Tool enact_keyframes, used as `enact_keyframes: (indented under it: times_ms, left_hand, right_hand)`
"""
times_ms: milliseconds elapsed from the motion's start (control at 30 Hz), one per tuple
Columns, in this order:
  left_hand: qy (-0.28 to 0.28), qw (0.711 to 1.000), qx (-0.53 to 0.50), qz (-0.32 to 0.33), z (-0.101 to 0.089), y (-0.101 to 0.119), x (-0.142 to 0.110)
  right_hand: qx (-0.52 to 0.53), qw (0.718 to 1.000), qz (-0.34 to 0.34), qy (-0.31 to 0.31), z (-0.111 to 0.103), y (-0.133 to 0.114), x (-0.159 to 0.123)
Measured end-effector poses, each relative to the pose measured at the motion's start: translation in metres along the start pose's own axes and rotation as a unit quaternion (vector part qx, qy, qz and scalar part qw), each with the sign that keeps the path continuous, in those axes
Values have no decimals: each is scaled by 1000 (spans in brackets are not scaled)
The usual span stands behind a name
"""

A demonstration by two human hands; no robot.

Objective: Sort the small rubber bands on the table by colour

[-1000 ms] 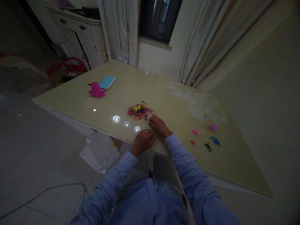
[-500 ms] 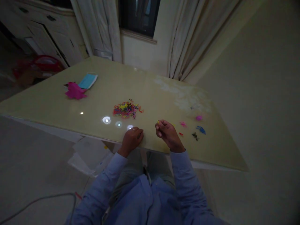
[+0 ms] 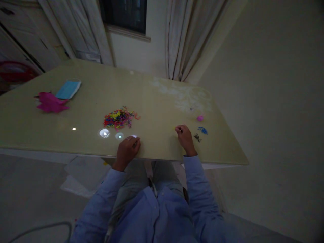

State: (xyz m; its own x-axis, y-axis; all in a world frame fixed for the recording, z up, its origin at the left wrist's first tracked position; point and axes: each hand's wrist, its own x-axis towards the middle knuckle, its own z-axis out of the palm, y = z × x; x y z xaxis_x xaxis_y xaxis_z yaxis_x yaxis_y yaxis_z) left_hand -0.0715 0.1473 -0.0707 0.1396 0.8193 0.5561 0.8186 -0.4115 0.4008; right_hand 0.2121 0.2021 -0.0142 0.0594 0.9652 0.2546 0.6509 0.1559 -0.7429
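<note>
A loose heap of small multicoloured rubber bands [image 3: 118, 118] lies on the glossy cream table [image 3: 152, 108]. My left hand [image 3: 128, 148] rests at the table's front edge, just below the heap, its fingers curled closed; whatever may be in them is hidden. To the right, my right hand [image 3: 184, 137] pinches its fingertips together low over the table, beside a tiny yellow spot [image 3: 174, 128]. The yellow band in its grip is mostly hidden. Beyond this hand lie a small black bunch [image 3: 197, 137], a blue bunch [image 3: 203, 130] and a purple-pink clump [image 3: 200, 118].
At the left lie a crumpled magenta piece [image 3: 52, 102] and a blue face mask [image 3: 68, 89]. Lamp reflections [image 3: 104, 133] shine on the tabletop. Curtains [image 3: 184, 40] and a window [image 3: 124, 15] are behind the table. White sheets [image 3: 86, 173] lie below its front edge.
My right hand has moved from the heap to the right with a yellow rubber band, and now covers the pink and red bits there. My left hand stays by the front edge. The view has turned right.
</note>
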Motion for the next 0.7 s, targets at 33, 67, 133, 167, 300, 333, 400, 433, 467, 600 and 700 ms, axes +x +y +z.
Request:
enact_keyframes:
  times_ms: [33, 67, 133, 167, 300, 333, 400, 433, 467, 600, 700]
  left_hand:
    - [0, 1000, 2, 1, 0, 0, 0]
    - [0, 1000, 3, 2, 0, 0, 0]
    - [0, 1000, 6, 2, 0, 0, 0]
    - [-1, 1000, 7, -1, 0, -1, 0]
    - [-11, 1000, 11, -13, 0, -1, -1]
    - [-13, 1000, 13, -14, 0, -1, -1]
    - [-13, 1000, 17, -14, 1, -2, -1]
    - [-12, 1000, 17, -13, 1, -2, -1]
    - [-10, 1000, 16, -12, 2, -3, -1]
    - [5, 1000, 7, -10, 4, -3, -2]
    - [1, 1000, -13, -22, 5, -2, -2]
  right_hand:
    - [-57, 998, -8, -11, -2, 9, 8]
    - [-103, 994, -7, -25, -3, 17, 15]
    - [-167, 984, -2, -57, -3, 25, 26]
    - [-190, 979, 0, -70, -1, 27, 29]
    - [-241, 965, -1, -104, 7, 29, 36]
    - [-246, 963, -3, -108, 9, 29, 36]
    - [-246, 963, -15, -112, 10, 32, 37]
    - [-243, 963, -22, -110, 10, 34, 37]
    - [-240, 965, -28, -106, 8, 36, 37]
    - [-201, 976, -61, -54, 1, 36, 28]
    - [-126, 985, -116, -18, 1, 25, 8]
